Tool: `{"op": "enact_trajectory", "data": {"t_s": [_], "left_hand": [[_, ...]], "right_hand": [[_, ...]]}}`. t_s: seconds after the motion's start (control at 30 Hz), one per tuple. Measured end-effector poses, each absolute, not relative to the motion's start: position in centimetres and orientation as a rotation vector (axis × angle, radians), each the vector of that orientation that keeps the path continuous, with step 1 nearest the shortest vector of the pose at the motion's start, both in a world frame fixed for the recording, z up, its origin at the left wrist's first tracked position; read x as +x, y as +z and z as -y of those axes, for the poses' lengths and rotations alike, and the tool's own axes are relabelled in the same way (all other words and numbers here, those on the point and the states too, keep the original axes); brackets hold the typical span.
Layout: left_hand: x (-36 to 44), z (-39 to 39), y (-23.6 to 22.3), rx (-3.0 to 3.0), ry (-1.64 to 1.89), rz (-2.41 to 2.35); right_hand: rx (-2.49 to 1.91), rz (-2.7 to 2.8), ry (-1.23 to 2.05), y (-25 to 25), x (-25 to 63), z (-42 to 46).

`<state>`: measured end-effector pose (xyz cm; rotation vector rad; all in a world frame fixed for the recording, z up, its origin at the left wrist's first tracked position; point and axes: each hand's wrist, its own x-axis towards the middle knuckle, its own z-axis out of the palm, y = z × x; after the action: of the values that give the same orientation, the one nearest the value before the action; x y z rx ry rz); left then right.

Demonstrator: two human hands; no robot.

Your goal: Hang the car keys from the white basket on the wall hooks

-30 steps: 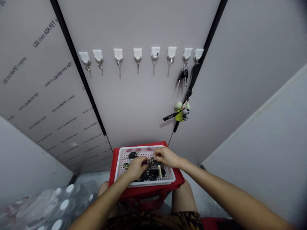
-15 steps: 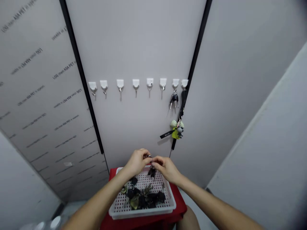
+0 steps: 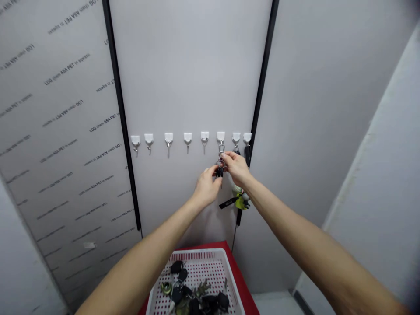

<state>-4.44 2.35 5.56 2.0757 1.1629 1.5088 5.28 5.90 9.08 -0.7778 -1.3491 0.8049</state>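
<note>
Both my hands are raised to a row of white wall hooks (image 3: 187,138). My left hand (image 3: 206,188) pinches a bunch of black keys (image 3: 218,171) from below. My right hand (image 3: 235,167) grips the bunch's metal ring just under the third hook from the right (image 3: 221,137). The ring (image 3: 221,148) reaches up to that hook's metal prong; whether it hangs on it I cannot tell. Another key bunch on the neighbouring hook (image 3: 236,138) is mostly hidden behind my right hand.
A lanyard with a yellow-green charm and black tag (image 3: 241,201) hangs from the rightmost hook (image 3: 247,138). Below stands a white perforated basket (image 3: 152,296) with several dark keys (image 3: 193,297), on a red surface (image 3: 244,295). Several hooks to the left are bare.
Both hands lifted a key bunch out of the basket and carried it up to the hooks. The camera tilted upward, so the basket now sits at the bottom edge.
</note>
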Motion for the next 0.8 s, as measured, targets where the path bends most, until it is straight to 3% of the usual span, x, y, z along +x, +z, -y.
{"op": "enact_trajectory", "data": {"t_s": [0.13, 0.33, 0.47, 0.63, 0.8], "left_hand": [[-4.2, -3.3, 7.7, 2.159, 1.491, -1.264], [-4.2, -3.5, 6.9, 2.180, 1.375, -1.339], [-5.0, -2.9, 5.0, 2.118, 1.317, -1.381], [-7.8, -0.9, -1.6, 2.050, 1.161, -1.396], [-10.2, 3.4, -10.6, 2.048, 0.857, -1.475]], "right_hand": [[-0.807, 1.253, 0.830, 10.9, 5.0, -6.6], [-0.886, 1.223, 0.981, 9.9, 5.2, -6.9], [-0.939, 1.291, 0.792, 8.4, 5.3, -6.7], [-0.977, 1.606, 0.303, 3.0, 5.5, -3.7], [-1.024, 2.545, 0.584, -7.0, 5.3, 1.2]]}}
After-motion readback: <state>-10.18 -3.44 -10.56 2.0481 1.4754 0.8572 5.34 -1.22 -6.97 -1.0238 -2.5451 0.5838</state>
